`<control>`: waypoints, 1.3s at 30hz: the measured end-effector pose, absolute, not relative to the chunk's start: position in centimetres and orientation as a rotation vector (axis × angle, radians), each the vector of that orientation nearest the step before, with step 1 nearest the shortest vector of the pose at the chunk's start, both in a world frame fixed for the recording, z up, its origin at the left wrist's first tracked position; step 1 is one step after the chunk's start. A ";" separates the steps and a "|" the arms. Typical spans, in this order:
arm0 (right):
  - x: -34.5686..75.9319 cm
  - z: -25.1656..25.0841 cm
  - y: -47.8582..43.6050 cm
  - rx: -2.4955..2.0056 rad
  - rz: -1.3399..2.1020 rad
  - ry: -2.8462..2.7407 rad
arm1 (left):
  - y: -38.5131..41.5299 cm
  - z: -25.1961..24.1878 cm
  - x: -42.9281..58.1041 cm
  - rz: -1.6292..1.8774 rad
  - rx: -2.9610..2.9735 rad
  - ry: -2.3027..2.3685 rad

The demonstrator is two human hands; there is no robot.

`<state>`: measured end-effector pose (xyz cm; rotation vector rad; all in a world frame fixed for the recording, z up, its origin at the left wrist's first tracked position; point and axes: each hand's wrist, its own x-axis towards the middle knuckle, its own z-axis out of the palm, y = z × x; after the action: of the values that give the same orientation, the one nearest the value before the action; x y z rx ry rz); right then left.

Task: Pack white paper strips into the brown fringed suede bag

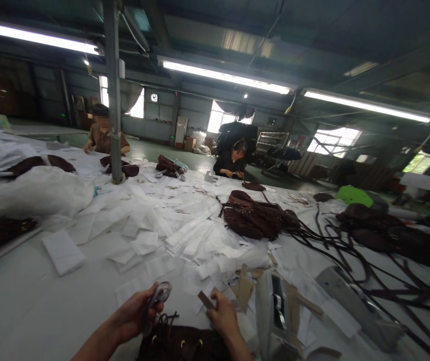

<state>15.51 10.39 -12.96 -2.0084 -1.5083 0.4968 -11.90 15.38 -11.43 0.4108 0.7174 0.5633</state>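
My left hand (138, 312) is closed around a shiny grey object with a ring-shaped end (163, 291); its exact kind is not clear. My right hand (223, 317) pinches a short grey-brown strip of card (206, 300) between thumb and fingers. Below and between both hands lies a dark brown bag (185, 345) with gold eyelets and a thin drawcord, partly cut off by the lower edge. To the right of my right hand stands a grey dispenser-like box (265, 306) with a slot and a shiny part inside.
White paper pieces (196, 238) and brown card strips (244, 290) litter the table (23, 311). Brown bags (254, 215) with long straps (346, 268) spread across the right. A second grey device (365, 308) lies there. A post (113, 100) rises at the left; two people (231, 163) sit opposite.
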 end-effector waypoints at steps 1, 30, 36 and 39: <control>15.3 -12.5 10.4 -1.954 0.498 -1.501 | 15.3 -11.5 -11.9 0.568 0.410 0.720; 2.5 -8.3 8.2 -1.292 1.240 -0.807 | 13.2 -10.0 -10.6 0.878 0.899 0.654; 1.8 -9.3 8.8 -1.291 1.204 -0.549 | 12.9 -9.5 -9.8 0.883 1.012 0.693; 1.3 -9.5 9.4 -1.236 1.321 -0.473 | 12.9 -9.6 -9.4 0.901 1.031 0.731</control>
<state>1.33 9.36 -9.50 -1.2360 -0.4734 1.3211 -9.43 12.90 -9.62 1.0308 0.7312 0.9014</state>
